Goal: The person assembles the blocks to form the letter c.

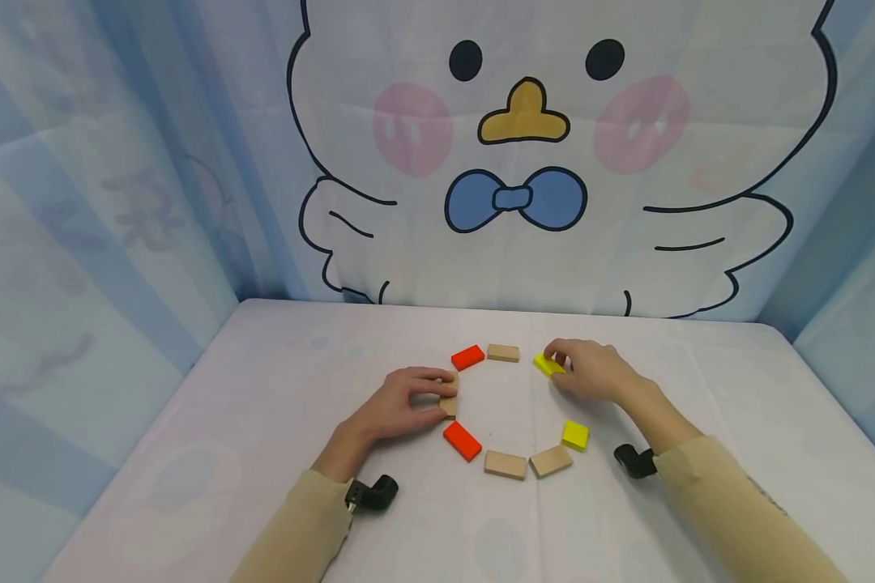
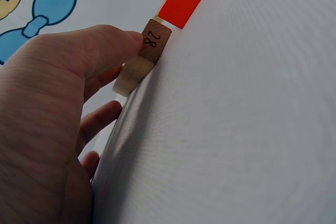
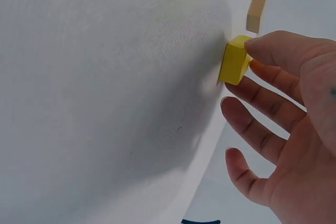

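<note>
Several wooden blocks are laid out in a loose ring on the table. At the ring's left side my left hand [image 1: 401,402] holds a plain wooden block [image 1: 448,407] between thumb and fingers. Its end face carries the number 28 in the left wrist view, the thumb [image 2: 118,45] against it; fingers partly hide the block. My right hand [image 1: 591,370], at the far right of the ring, pinches a yellow block [image 3: 234,61] with thumb and fingers while its other fingers spread away. The pinched block stands on the tabletop.
A red block [image 1: 467,357] and a plain block [image 1: 503,353] lie at the back. In front are another red block [image 1: 463,441], two plain blocks, left [image 1: 505,465] and right [image 1: 550,461], and a second yellow block [image 1: 575,436]. A cartoon-printed curtain [image 1: 518,267] hangs behind the table [image 1: 262,389].
</note>
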Tool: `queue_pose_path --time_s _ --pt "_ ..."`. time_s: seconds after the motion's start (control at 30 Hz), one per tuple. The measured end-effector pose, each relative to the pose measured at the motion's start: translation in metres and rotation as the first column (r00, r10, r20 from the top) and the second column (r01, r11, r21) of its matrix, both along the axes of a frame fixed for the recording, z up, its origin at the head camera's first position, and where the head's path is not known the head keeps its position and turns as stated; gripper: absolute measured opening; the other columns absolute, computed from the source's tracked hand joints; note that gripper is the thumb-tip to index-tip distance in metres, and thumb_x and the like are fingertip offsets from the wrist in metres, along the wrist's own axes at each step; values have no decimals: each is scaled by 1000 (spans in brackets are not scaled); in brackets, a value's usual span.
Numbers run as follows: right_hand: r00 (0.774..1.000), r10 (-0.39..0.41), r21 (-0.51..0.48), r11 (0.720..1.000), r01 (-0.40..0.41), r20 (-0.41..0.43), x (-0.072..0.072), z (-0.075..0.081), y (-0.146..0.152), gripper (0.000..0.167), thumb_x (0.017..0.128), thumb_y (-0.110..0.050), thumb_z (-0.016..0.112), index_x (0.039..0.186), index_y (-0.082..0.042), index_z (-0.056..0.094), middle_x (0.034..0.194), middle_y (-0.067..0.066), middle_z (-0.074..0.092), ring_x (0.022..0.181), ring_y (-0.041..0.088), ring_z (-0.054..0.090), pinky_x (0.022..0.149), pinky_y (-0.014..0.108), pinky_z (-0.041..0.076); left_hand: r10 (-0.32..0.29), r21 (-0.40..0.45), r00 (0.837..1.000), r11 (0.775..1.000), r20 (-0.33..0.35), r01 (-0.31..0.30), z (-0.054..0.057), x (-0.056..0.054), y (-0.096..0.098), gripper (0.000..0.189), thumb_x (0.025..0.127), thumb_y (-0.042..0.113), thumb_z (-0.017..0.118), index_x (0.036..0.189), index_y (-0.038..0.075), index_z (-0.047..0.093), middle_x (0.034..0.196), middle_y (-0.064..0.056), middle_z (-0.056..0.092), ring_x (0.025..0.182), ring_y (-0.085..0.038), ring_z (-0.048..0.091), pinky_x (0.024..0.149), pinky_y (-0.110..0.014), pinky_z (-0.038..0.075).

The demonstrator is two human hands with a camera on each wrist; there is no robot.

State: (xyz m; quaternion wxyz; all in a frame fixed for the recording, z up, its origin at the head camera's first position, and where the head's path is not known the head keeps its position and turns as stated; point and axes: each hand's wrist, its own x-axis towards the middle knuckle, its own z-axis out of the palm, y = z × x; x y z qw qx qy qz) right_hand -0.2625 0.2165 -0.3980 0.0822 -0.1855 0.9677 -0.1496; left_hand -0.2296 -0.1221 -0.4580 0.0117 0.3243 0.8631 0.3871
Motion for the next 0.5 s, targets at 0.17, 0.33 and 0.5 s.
queue_pose_path --time_s 0.17,0.33,0.5 --pt "1000 -4 -27 1000 5 8 -1 -1 1 36 89 -12 69 125 -7 65 107 8 66 87 25 56 81 52 41 -3 -6 1000 1000 4 3 1 0 0 33 92 21 72 124 15 75 137 2 62 132 -23 50 110 -52 36" --pt "1000 -8 -46 999 8 4 -3 -2 0 35 90 -11 68 125 -8 66 109 8 66 90 26 57 82 53 39 -5 -4 1000 1000 -7 5 1 0 0 33 92 20 72 124 14 75 136 1 62 132 -23 50 110 -52 37" --pt "1000 -5 -63 998 5 1 -5 -5 0 35 91 -10 67 126 -8 66 110 8 67 93 26 59 84 55 38 -7 -2 1000 1000 0 7 1 0 0 33 92 20 72 125 14 74 136 1 62 132 -23 50 110 -52 37"
